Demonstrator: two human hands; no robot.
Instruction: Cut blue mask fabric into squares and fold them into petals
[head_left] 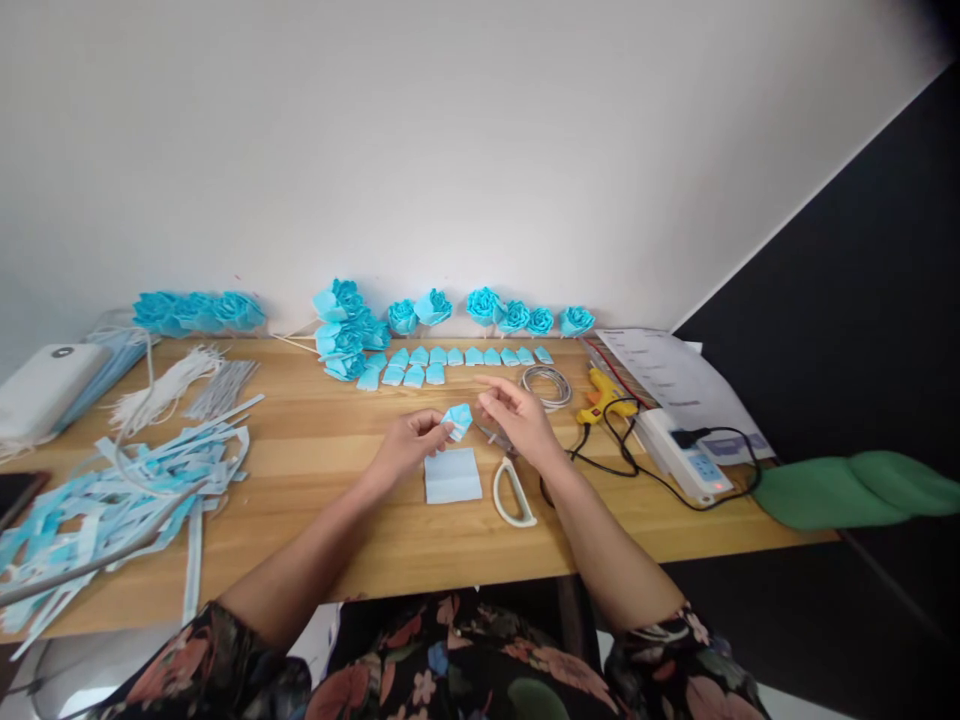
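Observation:
My left hand [409, 443] pinches a small folded light-blue piece [458, 419] above the wooden table [315, 455]. My right hand [516, 418] hovers just right of the piece with its fingers loosely curled, and I see nothing held in it. Below the hands lies a flat stack of light-blue squares [452, 475]. White-handled scissors [511, 487] lie right of the stack, partly under my right wrist.
Rows of folded blue pieces [450, 362] and blue paper roses [487, 308] line the wall. Blue and white strips [112, 490] pile at left, beside a white box [45, 390]. A wire coil [546, 383], yellow glue gun [606, 394], power strip [686, 458], and papers [667, 375] sit right.

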